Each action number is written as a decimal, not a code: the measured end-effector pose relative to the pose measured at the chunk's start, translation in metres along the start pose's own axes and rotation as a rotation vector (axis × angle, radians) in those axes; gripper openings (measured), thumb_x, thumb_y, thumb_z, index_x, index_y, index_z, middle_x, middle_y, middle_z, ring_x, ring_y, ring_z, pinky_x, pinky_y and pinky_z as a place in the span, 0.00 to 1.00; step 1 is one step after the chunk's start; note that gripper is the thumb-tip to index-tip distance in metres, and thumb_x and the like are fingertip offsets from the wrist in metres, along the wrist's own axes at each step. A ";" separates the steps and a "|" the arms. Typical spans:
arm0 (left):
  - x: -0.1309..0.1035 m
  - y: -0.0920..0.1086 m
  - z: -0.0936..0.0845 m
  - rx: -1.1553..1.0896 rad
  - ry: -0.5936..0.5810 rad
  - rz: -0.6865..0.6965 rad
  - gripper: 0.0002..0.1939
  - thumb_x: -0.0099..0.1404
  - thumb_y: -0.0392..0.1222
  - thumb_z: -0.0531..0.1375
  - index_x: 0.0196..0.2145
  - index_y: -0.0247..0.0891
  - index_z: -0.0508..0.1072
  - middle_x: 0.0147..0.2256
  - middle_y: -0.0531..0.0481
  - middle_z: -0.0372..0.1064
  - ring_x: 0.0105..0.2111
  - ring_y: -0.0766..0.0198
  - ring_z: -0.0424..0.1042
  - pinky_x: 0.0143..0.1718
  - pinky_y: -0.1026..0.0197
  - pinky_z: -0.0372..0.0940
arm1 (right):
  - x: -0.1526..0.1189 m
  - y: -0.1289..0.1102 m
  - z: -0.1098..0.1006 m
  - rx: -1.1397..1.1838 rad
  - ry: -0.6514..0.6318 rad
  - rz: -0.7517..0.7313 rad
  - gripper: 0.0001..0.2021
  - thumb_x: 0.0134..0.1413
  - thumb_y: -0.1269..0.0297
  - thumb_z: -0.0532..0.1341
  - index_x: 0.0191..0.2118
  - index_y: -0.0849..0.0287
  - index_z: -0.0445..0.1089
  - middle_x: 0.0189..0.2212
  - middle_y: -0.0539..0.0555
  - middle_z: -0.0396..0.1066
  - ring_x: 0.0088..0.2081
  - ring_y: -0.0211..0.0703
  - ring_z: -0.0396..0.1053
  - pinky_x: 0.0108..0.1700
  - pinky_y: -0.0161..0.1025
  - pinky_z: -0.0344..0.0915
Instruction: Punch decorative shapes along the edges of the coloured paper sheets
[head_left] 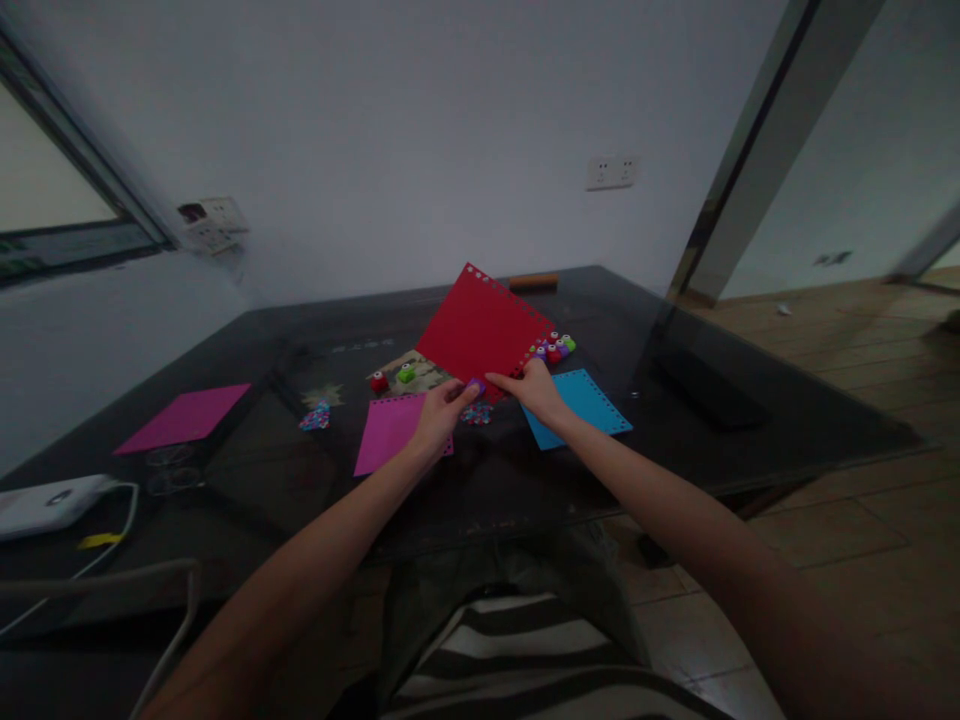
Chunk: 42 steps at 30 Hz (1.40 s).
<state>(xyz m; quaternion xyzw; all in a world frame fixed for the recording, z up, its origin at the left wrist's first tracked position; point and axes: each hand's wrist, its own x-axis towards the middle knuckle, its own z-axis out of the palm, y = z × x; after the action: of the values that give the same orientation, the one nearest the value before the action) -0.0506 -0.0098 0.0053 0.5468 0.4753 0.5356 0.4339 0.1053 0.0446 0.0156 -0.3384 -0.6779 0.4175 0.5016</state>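
Observation:
A red sheet of paper [480, 320], with small shapes punched along its edges, is tilted up over the table. My right hand [534, 390] pinches its lower edge. My left hand [441, 412] is closed around a small purple craft punch [475, 385] at the sheet's near corner; whether the corner sits in its slot I cannot tell. Below lies a small pile of punched paper bits [477, 414]. Partly under my left forearm is a pink sheet [386, 430] with punched edges. A blue sheet [589, 405], also punched, lies beside my right wrist.
Several colored craft punches [555, 349] cluster behind my right hand. A red punch [379, 381] and a green punch [406, 374] stand left of the red sheet. Farther left are another bit pile [316, 416], a magenta sheet [186, 418] and a white power strip [52, 507].

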 end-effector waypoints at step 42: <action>0.011 0.007 -0.026 0.358 -0.220 -0.017 0.17 0.53 0.43 0.62 0.42 0.35 0.73 0.43 0.43 0.73 0.41 0.56 0.71 0.45 0.55 0.64 | 0.004 0.007 -0.005 -0.003 0.039 0.009 0.18 0.44 0.60 0.65 0.43 0.62 0.72 0.43 0.58 0.74 0.44 0.50 0.72 0.47 0.47 0.69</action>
<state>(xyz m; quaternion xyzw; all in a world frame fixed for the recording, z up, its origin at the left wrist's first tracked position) -0.0762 -0.0014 0.0157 0.6663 0.5172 0.3761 0.3836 0.1093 0.0525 0.0117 -0.3500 -0.6671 0.4122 0.5125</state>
